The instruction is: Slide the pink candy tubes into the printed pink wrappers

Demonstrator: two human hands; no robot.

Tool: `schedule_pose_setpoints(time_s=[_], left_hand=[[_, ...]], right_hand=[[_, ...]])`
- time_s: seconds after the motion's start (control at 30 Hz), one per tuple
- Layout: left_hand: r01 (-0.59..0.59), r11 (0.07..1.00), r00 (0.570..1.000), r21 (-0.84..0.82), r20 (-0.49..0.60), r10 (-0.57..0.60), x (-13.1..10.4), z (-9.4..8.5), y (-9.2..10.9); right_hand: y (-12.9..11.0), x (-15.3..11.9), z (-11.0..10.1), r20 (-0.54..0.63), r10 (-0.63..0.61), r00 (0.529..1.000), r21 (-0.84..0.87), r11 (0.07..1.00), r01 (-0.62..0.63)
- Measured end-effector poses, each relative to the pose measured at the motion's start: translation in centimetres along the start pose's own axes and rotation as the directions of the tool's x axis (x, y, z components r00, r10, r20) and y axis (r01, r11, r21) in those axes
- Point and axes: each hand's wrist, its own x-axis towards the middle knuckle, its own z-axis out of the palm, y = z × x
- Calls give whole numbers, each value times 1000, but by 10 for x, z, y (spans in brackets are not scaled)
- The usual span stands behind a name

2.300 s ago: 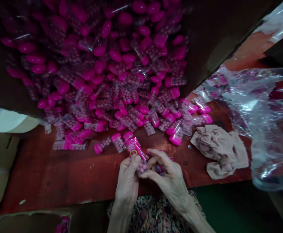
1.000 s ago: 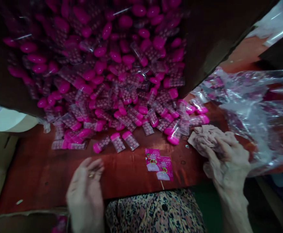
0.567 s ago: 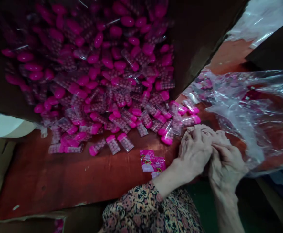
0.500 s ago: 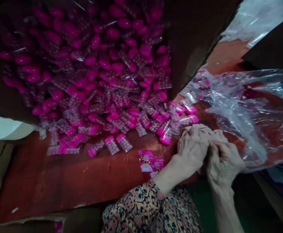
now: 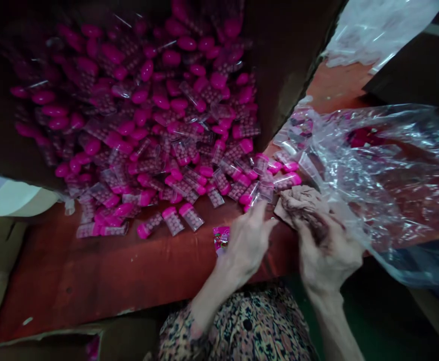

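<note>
My left hand (image 5: 246,243) is over the table's front part, index finger and thumb stretched apart, with nothing visible between them. Its fingertips come close to a small clear candy bottle (image 5: 266,191) at the edge of the pile; whether they touch cannot be made out. Under its wrist side, a pink printed label card (image 5: 220,236) is partly covered. My right hand (image 5: 328,250) has its fingers curled on a crumpled greyish-pink cloth (image 5: 304,200) lying on the table. Beyond both hands spreads a heap of pink-capped bottles (image 5: 178,105) filled with small round balls.
A dark cardboard box (image 5: 290,75) on its side holds most of the heap. Crumpled clear plastic bags (image 5: 385,175) cover the right side. A white bowl-like object (image 5: 22,205) stands left of the box. The table (image 5: 102,278) is reddish, with cardboard below its front edge.
My left hand has left the cloth and moved left toward the bottles, covering part of the label cards. My right hand stays at the cloth. The view has shifted slightly.
</note>
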Motion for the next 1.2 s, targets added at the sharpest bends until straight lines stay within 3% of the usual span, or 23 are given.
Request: schedule_pose_setpoints(time_s=[0.07,0.17,0.27,0.33,0.5,0.67,0.8,0.87,0.93,1.0,1.07,1.13,1.2], left_hand=[[84,996,991,-32,-100,-86,-21,-27,-9],[273,956,930,-105,-227,-290,-48,-56,-25],[350,913,861,-209,-311,-402,-69,-68,-38],[361,899,842,-250,-327,-429,-77,-69,-43],[398,879,848,-264,-260,-462,-81,-62,-46],[347,919,881,-185,-273,-388,-74,-61,-40],[300,904,893,-306,-242,-378,-68,-61,-35],[270,845,877,-462,-244,-414,-67,-60,-35],[254,737,837,-627,-239,-492,-67,-59,-36],[243,626,796,-741,-217,-565,-67,-58,-38],[225,571,772,-790,-213,-599,-67,-58,-39],[204,558,759,-805,-230,-609,-67,-57,-39],[185,550,751,-814,-244,-614,-68,-57,-39]], right_hand=[[-23,-15,6,14,-193,981,-8,981,193],[-49,-33,21,250,-303,920,169,949,267],[-58,-41,35,436,-340,833,223,938,266],[-57,-43,41,473,-341,813,211,939,271],[-54,-42,43,444,-353,823,220,934,282],[-60,-40,34,313,-427,848,326,887,327],[-65,-39,28,243,-487,839,405,837,368],[-67,-41,27,263,-416,871,431,858,280],[-70,-43,26,335,-268,904,456,885,93],[-74,-45,26,463,-137,876,484,867,-120],[-78,-47,26,579,-85,811,496,826,-267],[-83,-49,26,617,-83,783,499,811,-307],[-85,-52,28,585,-100,805,502,824,-263]])
